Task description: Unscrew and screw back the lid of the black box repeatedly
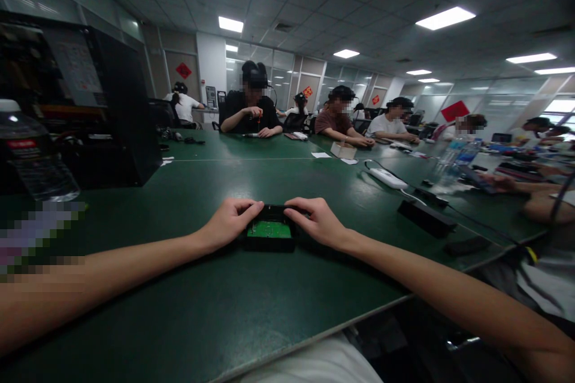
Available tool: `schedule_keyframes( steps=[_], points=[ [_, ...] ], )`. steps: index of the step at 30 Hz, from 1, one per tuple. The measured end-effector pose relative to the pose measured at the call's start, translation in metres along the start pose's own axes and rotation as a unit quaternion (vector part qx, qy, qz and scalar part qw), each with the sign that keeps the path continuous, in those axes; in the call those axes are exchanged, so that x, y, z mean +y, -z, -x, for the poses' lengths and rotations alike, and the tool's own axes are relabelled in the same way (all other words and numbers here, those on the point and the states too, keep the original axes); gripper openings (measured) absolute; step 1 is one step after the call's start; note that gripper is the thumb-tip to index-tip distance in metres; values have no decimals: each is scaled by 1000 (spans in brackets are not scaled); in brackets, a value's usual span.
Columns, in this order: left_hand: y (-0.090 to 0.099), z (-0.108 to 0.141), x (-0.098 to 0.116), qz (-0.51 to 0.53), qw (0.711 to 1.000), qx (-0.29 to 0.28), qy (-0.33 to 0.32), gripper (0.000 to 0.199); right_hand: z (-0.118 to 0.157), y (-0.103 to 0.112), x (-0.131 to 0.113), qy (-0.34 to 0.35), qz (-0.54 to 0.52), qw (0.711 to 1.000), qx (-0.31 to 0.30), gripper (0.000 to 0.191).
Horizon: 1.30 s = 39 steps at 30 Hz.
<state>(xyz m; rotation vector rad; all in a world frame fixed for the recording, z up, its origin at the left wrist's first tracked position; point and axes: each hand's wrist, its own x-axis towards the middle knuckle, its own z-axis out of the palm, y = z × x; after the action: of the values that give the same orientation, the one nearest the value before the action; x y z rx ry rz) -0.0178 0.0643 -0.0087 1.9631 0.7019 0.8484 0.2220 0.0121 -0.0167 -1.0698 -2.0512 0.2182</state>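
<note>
A small black plastic case (270,244) sits in front of me on the green table, its top side uncovered. Inside it lies a green circuit board (271,229) with small parts too fine to make out. My left hand (233,222) grips the case's left side, thumb on the far left corner. On the opposite side, my right hand (317,221) holds it with thumb and fingers near the far right corner. Both hands are closed on the case, and their lower fingers are partly hidden.
A black computer tower (117,102) and a water bottle (36,149) stand on the left. To the right lie a white power strip (387,178), a black box-shaped adapter (426,217) and cables. Across the green table (215,299), a person in black (249,102) holds a screwdriver.
</note>
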Motion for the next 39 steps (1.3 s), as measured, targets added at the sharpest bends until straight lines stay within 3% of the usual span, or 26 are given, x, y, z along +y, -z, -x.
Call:
schedule_keyframes(
  steps=[10,14,16,21,27,31,34,36,39],
  points=[
    [1,-4,-3,30,999,-26,37,50,-1,-1,2,-28,-29,999,-17,30],
    [3,-10,-11,117,991,42,49,48,0,1,2,-32,-54,998,-5,34],
    [4,-14,-17,188,977,79,66,48,0,2,0,-14,-62,998,-4,44],
    [6,-20,-28,247,957,131,76,48,1,0,-21,61,37,992,-108,74],
    [6,-21,-27,271,949,137,88,45,-2,1,-45,79,72,984,-146,48],
    [6,-21,-24,274,946,137,111,30,-8,47,-35,25,39,997,-58,37],
    [6,-21,-22,266,946,132,127,20,-11,104,1,-38,118,992,31,43],
    [5,-20,-19,259,948,127,133,17,-8,143,38,-94,239,965,59,43],
    [5,-18,-15,250,951,119,138,15,4,186,98,-254,395,882,32,43]
  ],
)
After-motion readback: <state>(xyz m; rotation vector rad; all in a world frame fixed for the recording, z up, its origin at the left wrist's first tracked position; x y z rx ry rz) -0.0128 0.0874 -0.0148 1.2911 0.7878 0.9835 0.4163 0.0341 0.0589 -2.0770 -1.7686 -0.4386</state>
